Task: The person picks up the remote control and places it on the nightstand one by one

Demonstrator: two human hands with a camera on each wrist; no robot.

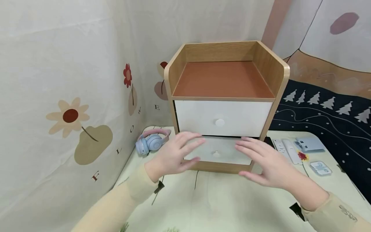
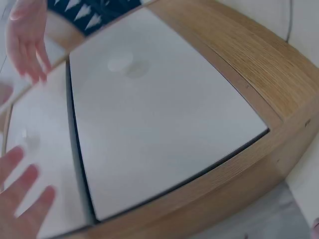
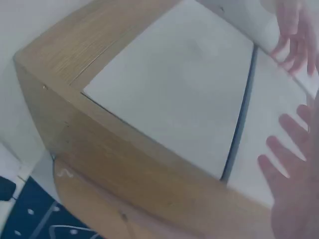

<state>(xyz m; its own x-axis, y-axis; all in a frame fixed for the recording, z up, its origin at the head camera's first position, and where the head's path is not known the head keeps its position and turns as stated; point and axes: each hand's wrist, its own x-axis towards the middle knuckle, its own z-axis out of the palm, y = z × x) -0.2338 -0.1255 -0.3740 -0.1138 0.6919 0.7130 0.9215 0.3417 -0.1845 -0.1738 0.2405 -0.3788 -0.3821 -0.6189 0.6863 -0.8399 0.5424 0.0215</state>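
A wooden two-drawer cabinet (image 1: 223, 167) stands on the table, its open top shelf (image 1: 223, 79) lined in reddish brown. Both white drawers, the upper drawer (image 1: 197, 119) and the lower drawer (image 1: 226, 154), are closed, each with a round white knob. My left hand (image 1: 176, 154) hovers before the lower drawer's left side with fingers extended and holds nothing. Opposite it, my right hand (image 1: 266, 161) hovers at the lower right, fingers spread and likewise holding nothing. In the left wrist view, the fingers (image 2: 35, 209) are apart from the drawer fronts.
Blue and pink headphones (image 1: 150, 141) lie left of the cabinet. To the right are a power strip (image 1: 291, 151), a light blue object (image 1: 310, 144) and a small clear case (image 1: 320, 168). Patterned cloth hangs behind and at both sides.
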